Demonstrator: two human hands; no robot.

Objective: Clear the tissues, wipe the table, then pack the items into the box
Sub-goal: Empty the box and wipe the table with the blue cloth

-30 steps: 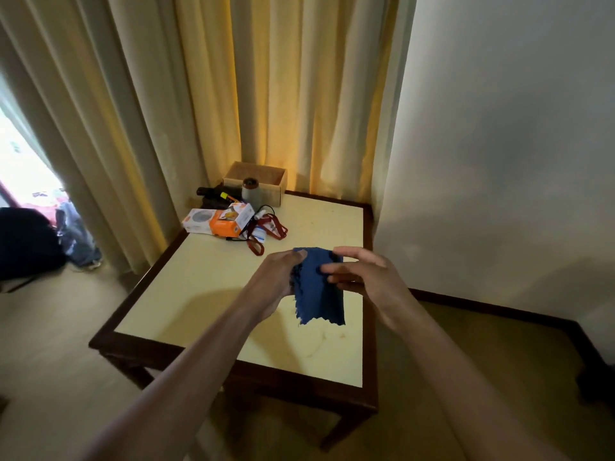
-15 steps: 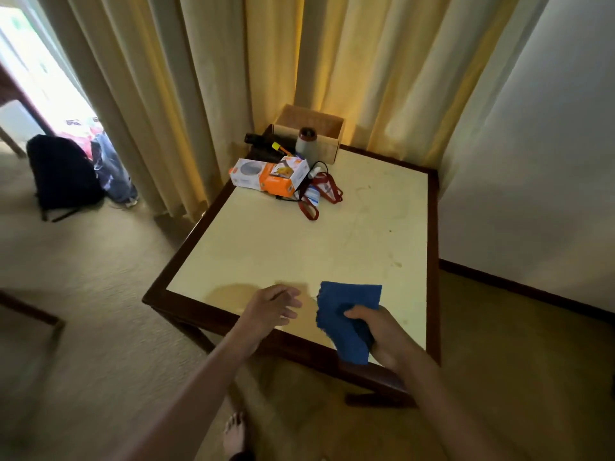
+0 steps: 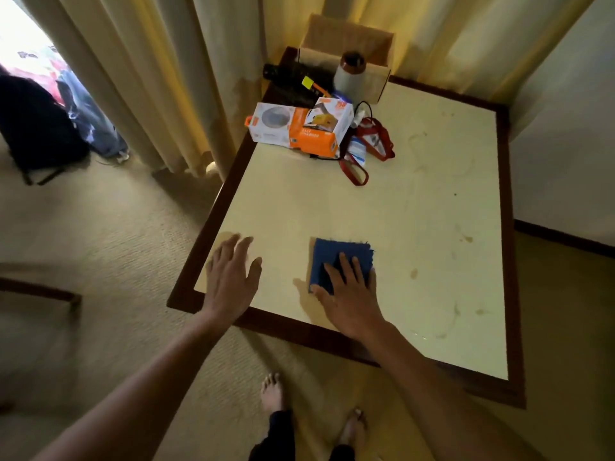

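Wiping stage, barely begun. Pressing folded dark-blue cloth [image 3: 342, 254] down with right hand [image 3: 349, 294], grip spread flat, not clamped, near front edge of cream tabletop with dark wooden rim [image 3: 316, 201]. Keeping left hand [image 3: 231, 281] over front-left corner, grip apart, empty. No tissues visible. Brown stains [image 3: 467, 238] unwiped. Orange-and-white cartons [image 3: 309, 131] and red straps [image 3: 379, 141] unpacked beside open brown cardboard box [image 3: 377, 83], far corner.

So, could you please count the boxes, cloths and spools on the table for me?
Boxes: 3 (brown box, two orange-and-white packs)
Cloths: 1 (blue cloth)
Spools: 1 (grey spool)
Total: 5
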